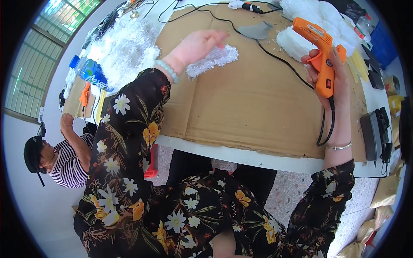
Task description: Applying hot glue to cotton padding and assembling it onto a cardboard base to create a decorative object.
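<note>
My right hand [337, 81] grips an orange hot glue gun [320, 38] upright, its nozzle pointing up and left over the right side of the cardboard. A black cord leaves the handle's base. Stretched over the far middle of the cardboard [258, 107], my left hand [198, 45] looks open, its fingers pointing right and slightly blurred. Under and beside it lies a strip of white shaggy fringe [215, 61]; whether the fingers touch it I cannot tell. Farther right rests a flat grey piece [256, 31] shaped like a fish tail, on a black cord.
White shredded fluff [129, 51] is heaped at the left, beside a blue-capped bottle [90, 71]. More white fluff [297, 43] lies far right. Another orange glue gun [84, 95] stands near a person [69, 161] in a striped top. A dark box [373, 135] sits at the right edge.
</note>
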Available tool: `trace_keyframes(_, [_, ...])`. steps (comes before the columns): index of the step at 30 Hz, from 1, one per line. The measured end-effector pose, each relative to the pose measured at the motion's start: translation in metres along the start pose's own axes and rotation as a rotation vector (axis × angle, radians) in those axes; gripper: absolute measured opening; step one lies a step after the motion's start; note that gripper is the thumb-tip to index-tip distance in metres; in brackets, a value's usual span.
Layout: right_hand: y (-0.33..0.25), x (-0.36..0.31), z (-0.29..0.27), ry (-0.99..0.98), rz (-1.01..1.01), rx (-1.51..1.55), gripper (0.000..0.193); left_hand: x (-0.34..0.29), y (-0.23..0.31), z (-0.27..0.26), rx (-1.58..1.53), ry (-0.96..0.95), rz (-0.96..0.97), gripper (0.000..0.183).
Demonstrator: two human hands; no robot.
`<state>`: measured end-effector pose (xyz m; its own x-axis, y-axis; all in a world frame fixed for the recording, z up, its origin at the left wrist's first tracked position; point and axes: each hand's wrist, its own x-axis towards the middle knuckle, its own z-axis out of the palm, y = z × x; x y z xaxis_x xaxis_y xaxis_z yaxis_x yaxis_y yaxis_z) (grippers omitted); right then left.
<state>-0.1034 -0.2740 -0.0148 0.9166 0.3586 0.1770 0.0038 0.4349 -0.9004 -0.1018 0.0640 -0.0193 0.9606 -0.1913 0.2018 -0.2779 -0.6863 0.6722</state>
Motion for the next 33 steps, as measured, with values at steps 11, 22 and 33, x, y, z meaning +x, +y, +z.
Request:
trace_keyframes(11, [0.003,-0.001,0.005,0.023,-0.011,-0.004,0.044,0.003,0.005,0.003,0.094,-0.07,0.062,0.044])
trace_keyframes(22, [0.001,-0.002,-0.001,0.008,0.0,-0.004,0.043,0.0,0.015,0.01,0.302,-0.046,0.186,0.032])
trace_keyframes(33, [0.009,-0.001,0.006,-0.021,0.051,-0.057,0.042,-0.002,-0.006,-0.001,0.097,-0.044,-0.031,0.044])
